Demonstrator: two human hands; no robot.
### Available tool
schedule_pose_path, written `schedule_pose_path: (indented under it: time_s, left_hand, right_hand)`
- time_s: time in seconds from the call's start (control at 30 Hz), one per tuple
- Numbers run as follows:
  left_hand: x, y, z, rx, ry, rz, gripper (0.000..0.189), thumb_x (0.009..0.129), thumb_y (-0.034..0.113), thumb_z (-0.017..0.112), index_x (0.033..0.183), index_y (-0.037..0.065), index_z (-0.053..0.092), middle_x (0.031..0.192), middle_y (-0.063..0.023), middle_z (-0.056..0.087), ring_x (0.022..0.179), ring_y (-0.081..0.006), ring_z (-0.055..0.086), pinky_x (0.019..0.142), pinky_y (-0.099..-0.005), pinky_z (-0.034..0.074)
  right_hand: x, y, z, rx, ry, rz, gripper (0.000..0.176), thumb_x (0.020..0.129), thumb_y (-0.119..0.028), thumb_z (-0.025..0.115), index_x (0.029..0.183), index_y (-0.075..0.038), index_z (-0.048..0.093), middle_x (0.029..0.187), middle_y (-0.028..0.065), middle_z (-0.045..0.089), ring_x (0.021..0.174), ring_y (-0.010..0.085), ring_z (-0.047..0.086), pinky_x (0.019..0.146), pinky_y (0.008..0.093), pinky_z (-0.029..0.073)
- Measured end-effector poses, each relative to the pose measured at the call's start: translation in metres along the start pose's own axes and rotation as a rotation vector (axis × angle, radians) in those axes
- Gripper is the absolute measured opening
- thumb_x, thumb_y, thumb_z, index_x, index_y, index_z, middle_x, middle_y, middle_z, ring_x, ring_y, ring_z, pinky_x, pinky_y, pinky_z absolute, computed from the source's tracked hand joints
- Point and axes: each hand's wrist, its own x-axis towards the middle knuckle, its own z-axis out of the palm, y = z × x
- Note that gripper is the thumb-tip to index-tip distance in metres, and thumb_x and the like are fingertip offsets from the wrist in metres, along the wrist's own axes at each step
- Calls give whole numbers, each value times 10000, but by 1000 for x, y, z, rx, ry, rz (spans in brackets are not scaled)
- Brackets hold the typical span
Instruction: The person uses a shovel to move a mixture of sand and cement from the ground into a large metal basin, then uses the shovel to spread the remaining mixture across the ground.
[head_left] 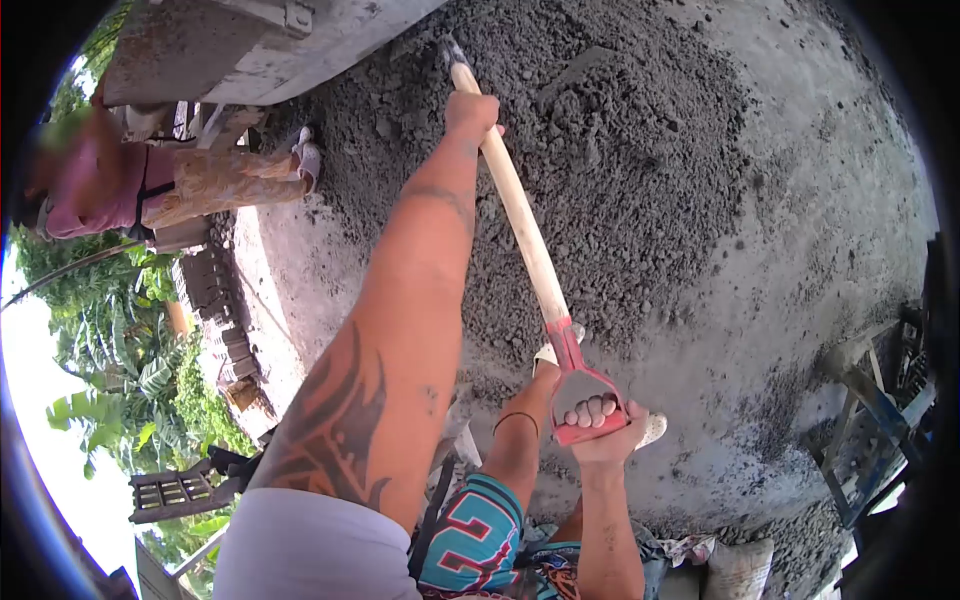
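Note:
A shovel with a pale wooden shaft (525,228) runs from the grey heap down toward my body. My left hand (472,112) is wrapped round the shaft near its far end, on a stretched-out arm. Just beyond it shows the dark metal socket (453,50); the blade is hidden in or behind the grey mix. Close to my legs, my right hand (606,432) grips the red D-shaped handle (577,434), fingers closed through the loop. The heap of damp, crumbly grey mix (640,150) lies under and beyond the shaft.
A large grey-crusted metal container (290,50) overhangs the heap at upper left. Another person (150,190) stands at the left. Concrete blocks (205,290) line the ground's edge. A frame (875,410) stands at right, with a sack (738,570) at lower right.

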Motion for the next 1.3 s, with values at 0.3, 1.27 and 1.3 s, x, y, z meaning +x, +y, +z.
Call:
schedule_pose_path:
  time_s: [0.3,1.27,1.3]
  left_hand:
    - [-58,20,-23,184,52,-11,426,834,71,623,1193,-141,534,914,-162,637,625,-247,685,555,-357,588]
    - [-540,-148,105,-209,-388,-93,421,900,146,626,1131,-72,350,820,-178,600,564,-222,655,520,-378,532]
    - [-555,-162,107,-261,-409,-55,459,907,152,622,1180,-74,330,821,-171,597,614,-215,664,557,-369,529]
  right_hand:
    - [-72,11,-18,103,-391,76,377,869,-368,409,695,-79,579,630,77,557,657,269,545,747,440,438]
    - [-333,-236,-437,-211,632,-285,467,898,-499,391,664,-112,507,462,28,456,372,169,435,352,318,399]
    - [-337,-234,-435,-228,629,-290,467,898,-499,391,664,-112,507,462,28,456,372,169,435,352,318,399]
